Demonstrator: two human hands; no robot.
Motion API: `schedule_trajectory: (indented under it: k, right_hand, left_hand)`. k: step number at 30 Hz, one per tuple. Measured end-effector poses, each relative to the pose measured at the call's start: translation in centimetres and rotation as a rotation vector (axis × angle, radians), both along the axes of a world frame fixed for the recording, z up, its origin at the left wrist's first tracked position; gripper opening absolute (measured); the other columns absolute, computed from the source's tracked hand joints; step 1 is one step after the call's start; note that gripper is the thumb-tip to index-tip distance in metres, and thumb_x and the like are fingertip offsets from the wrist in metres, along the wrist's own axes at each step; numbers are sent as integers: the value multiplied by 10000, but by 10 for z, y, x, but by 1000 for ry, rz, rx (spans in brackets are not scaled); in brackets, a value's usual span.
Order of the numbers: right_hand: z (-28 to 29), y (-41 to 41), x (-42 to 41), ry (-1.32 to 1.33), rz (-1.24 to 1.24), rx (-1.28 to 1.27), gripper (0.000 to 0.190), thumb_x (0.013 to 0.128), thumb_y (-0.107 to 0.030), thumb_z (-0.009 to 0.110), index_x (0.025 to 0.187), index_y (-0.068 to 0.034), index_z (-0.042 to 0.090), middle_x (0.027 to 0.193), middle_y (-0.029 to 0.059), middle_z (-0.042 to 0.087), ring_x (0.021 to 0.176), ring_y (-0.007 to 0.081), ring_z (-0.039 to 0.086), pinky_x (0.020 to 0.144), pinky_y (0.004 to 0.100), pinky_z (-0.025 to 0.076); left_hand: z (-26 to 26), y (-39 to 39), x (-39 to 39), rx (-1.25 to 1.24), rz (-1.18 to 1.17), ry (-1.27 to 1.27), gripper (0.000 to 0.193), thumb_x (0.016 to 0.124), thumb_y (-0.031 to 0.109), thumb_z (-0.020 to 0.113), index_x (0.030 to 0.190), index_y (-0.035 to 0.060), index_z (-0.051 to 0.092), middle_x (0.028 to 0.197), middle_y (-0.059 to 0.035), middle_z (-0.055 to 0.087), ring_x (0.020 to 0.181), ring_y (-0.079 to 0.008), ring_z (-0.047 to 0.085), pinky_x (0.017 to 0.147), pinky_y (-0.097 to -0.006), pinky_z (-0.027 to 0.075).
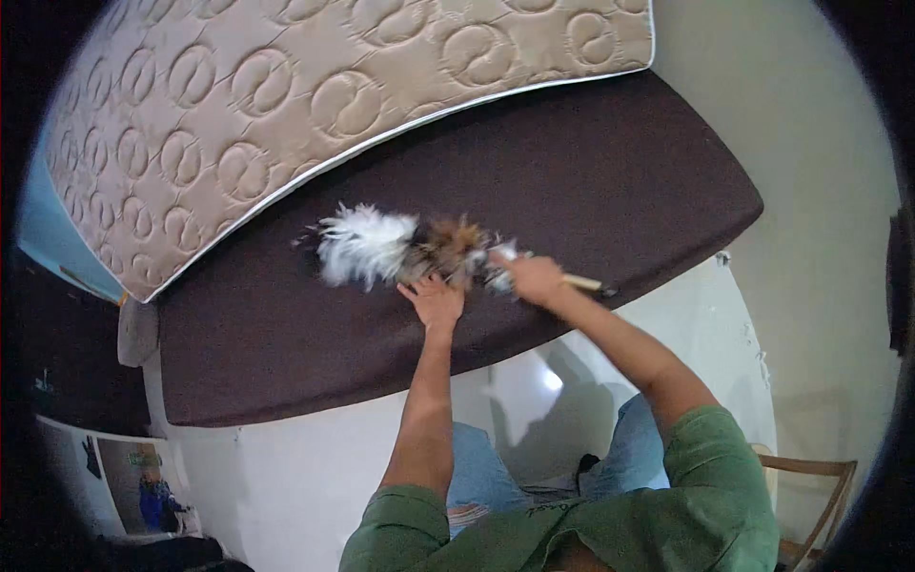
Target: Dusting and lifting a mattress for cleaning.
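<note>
A feather duster [368,247] with white and brown feathers lies across a dark brown fabric bed base [593,164]. My right hand [537,279] grips it by the pale handle [582,282], whose end sticks out to the right. Its feathers point left. With fingers spread, my left hand [436,304] is at the near edge of the brown feathers; its fingertips are partly among them. Whether that palm presses on the fabric I cannot tell. Beyond the duster, a beige quilted mattress [343,104] with white piping covers the far part of the base.
White floor [307,472] shows in front of the base. A wooden chair [808,468] stands at the lower right, by the pale wall [800,300]. At the far lower left, a person in blue [159,500] appears in a doorway or mirror; I cannot tell which.
</note>
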State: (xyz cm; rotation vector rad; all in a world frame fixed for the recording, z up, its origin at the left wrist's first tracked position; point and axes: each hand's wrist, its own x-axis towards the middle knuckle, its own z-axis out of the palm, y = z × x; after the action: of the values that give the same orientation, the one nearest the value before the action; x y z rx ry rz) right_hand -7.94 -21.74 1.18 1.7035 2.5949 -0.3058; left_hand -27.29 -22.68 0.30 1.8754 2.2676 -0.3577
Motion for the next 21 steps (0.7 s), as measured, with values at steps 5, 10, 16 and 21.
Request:
schedule_trajectory:
  k: [5,10,16,21]
  right_hand:
    - [21,50,88,100,-586,115,536,823,-118,393,1343,-102,265,896,208,596,791,351,600,683,451,476]
    - [8,34,24,420,-636,87,597,794,-65,418,1358,-89,223,875,241,581,819,389,579,728,463,452]
    - [12,-22,-83,204,-33,-113,595,786,-76,381,1357,-187,250,916,254,578,786,374,598,696,480,473]
    - [2,24,-71,177,-194,3,581,813,-77,343,1361,-241,240,932,223,584,808,370,593,734,468,465]
  left_hand:
    - [-22,-2,-3,497,6,-20,720,871,510,266,1373,15,116,1399,-265,92,1309,-385,82,1019,-560,91]
    - [-18,1,-3,390,20,-23,731,871,524,255,1377,21,97,1405,-270,39,1312,-389,49,1018,-562,85]
    - [6,-10,-57,-20,-169,-74,680,865,526,275,1398,145,96,1449,-133,32,1327,-329,46,1021,-571,53]
    - [2,-37,-155,155,122,-293,641,865,517,303,1393,191,140,1455,-91,21,1332,-297,37,1027,-564,30]
